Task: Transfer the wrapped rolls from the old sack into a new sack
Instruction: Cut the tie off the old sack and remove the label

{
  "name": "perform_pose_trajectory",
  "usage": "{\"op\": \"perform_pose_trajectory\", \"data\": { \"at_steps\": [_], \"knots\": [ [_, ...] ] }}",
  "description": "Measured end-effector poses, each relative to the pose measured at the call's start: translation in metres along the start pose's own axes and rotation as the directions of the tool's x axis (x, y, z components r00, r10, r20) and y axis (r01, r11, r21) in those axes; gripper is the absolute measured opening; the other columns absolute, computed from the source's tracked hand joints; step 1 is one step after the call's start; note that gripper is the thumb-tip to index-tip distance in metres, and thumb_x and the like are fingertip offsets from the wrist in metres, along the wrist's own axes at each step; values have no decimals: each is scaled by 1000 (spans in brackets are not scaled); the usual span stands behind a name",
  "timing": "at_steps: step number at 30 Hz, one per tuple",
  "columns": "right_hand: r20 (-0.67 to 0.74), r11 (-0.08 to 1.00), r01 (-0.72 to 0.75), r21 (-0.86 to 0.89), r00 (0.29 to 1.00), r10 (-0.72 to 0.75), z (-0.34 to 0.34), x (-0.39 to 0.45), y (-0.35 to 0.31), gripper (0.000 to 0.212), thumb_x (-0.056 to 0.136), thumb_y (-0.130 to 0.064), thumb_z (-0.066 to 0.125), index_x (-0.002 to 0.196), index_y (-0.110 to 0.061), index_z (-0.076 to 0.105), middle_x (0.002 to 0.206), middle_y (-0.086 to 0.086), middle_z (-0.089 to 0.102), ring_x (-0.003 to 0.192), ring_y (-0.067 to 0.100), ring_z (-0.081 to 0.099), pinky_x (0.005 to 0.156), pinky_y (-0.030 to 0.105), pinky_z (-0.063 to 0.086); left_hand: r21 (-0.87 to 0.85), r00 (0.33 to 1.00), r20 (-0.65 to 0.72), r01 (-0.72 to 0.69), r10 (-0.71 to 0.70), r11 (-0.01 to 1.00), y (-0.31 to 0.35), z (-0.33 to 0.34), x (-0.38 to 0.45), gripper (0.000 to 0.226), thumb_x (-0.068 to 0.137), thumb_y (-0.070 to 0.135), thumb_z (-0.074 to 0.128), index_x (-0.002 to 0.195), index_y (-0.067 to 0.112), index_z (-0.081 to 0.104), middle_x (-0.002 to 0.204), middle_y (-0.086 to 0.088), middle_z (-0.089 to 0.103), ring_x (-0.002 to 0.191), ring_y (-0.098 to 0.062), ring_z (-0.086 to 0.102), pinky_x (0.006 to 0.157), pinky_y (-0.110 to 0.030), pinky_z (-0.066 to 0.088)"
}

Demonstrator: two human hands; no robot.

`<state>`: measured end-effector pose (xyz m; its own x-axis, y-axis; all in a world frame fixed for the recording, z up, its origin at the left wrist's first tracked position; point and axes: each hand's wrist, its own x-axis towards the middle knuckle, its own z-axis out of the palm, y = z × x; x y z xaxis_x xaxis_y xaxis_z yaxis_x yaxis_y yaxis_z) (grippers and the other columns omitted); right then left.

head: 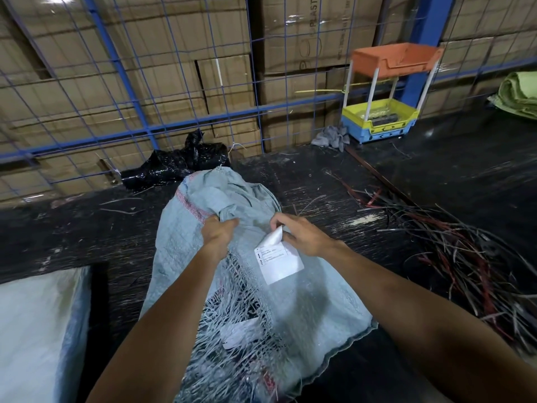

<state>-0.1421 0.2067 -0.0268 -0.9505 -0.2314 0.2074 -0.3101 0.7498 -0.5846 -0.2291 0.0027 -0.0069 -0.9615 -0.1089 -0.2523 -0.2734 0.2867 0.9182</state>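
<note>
A worn grey woven sack point(203, 205) lies lengthwise on the black table point(72, 228), its near end torn into loose fibres with dark wrapped contents showing through. My left hand point(216, 234) grips a bunch of the sack's fabric near the middle. My right hand point(299, 234) pinches the curled top corner of a white label point(280, 261) stuck on the sack, peeling it up. A black wrapped roll point(174, 165) lies beyond the sack against the wire fence. A white sack point(35, 330) lies at the near left.
A blue wire fence point(145, 129) with stacked cardboard boxes behind borders the table's far side. A small orange, yellow and blue tray rack point(383, 112) and a grey rag point(331, 138) stand far right. Tangled red and black straps point(453, 251) lie right. Folded green sacks point(520, 94) sit at the far right edge.
</note>
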Motion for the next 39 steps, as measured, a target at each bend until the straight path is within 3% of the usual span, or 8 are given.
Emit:
{"op": "perform_pose_trajectory", "data": {
  "at_steps": [5, 10, 22, 26, 30, 35, 37, 39],
  "knots": [
    [-50, 969, -168, 179, 983, 179, 1, 4, -1, 63, 83, 12, 66, 128, -31, 55, 102, -2, 63, 87, 8, 61, 74, 16, 53, -17, 1000, 7, 19, -19, 1000, -6, -1, 4, 59, 82, 27, 79, 129, 3, 54, 124, -14, 64, 107, -34, 63, 95, -47, 54],
    [-114, 953, -189, 237, 969, 221, 3, 1, 14, 19, 84, -2, 74, 93, -18, 76, 90, -17, 70, 89, 2, 64, 85, 26, 49, -14, 1000, 15, 2, -2, 1000, -8, 1, 6, 54, 85, 29, 77, 128, 5, 55, 119, -11, 64, 102, -31, 62, 95, -43, 53],
    [-145, 729, -106, 676, 951, 273, -20, -10, -2, 22, 87, 5, 67, 103, -8, 75, 96, 30, 68, 83, 23, 57, 74, 35, 47, 397, 997, -60, -15, 42, 918, -56, -13, -4, 38, 94, 31, 62, 116, 0, 63, 120, -24, 65, 111, -39, 62, 93, -40, 49],
    [-70, 636, -180, 750, 935, 348, -10, -14, 3, 39, 84, 11, 66, 115, -13, 68, 89, 13, 64, 83, 19, 58, 77, 30, 48, 384, 996, -29, -63, 80, 921, -55, -10, -5, 41, 89, 35, 65, 119, 6, 62, 114, -19, 69, 102, -36, 66, 90, -45, 55],
    [-4, 488, -236, 840, 898, 440, 4, -20, 1, 27, 90, 14, 53, 107, -5, 62, 96, 10, 64, 86, 18, 61, 72, 26, 52, 517, 966, -89, -163, 242, 840, -41, -3, -17, 71, 89, 30, 68, 142, 2, 29, 122, -20, 60, 101, -40, 63, 80, -44, 53],
    [139, 515, -334, 789, 914, 380, 11, -23, 8, 34, 89, 12, 59, 111, -14, 57, 107, 21, 61, 101, 27, 60, 93, 45, 51, 809, 717, -83, -357, 692, 467, -40, 4, -34, 47, 73, 13, 75, 108, 5, 46, 105, -14, 49, 90, -30, 52, 75, -42, 44],
    [137, 564, -343, 751, 917, 375, 10, -23, 11, 47, 86, 12, 63, 120, -21, 57, 113, 24, 62, 103, 26, 63, 94, 49, 52, 867, 528, 97, -461, 844, 189, -48, 8, -39, 40, 69, 3, 72, 101, 7, 47, 97, -13, 51, 85, -28, 49, 72, -40, 42],
    [98, 559, -330, 761, 910, 404, 11, -26, 13, 60, 84, 15, 62, 129, -25, 55, 109, 22, 63, 99, 25, 64, 89, 46, 54, 813, 461, 344, -582, 818, -14, -60, 14, -43, 47, 71, -2, 70, 109, 10, 47, 106, -14, 54, 94, -29, 51, 79, -44, 44]
  ]
}}
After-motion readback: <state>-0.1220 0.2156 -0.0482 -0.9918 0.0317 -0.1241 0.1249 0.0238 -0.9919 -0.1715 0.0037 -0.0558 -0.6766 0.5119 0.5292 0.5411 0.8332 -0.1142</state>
